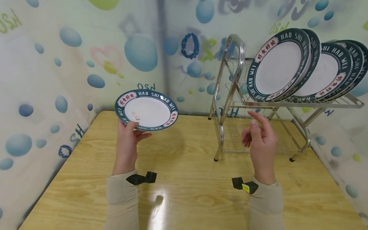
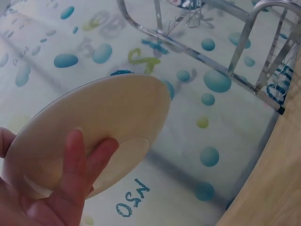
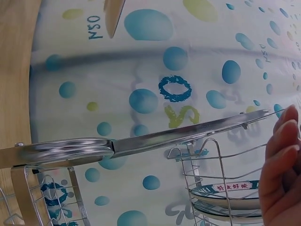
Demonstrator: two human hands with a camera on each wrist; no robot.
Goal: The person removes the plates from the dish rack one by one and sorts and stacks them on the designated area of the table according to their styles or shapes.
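Note:
A white plate with a dark green lettered rim is raised above the table's back left. My left hand holds it by its near edge, thumb over the rim and fingers underneath. In the left wrist view those fingers lie against the pale underside of the plate. My right hand holds nothing and hovers before the metal dish rack, index finger extended and the others bent loosely. Several matching plates lean on the rack's upper tier.
The wooden table reaches to a patterned wall covering behind and at both sides. The rack's lower wire shelf stands low over the tabletop. Its slanting side rails project toward me at the right.

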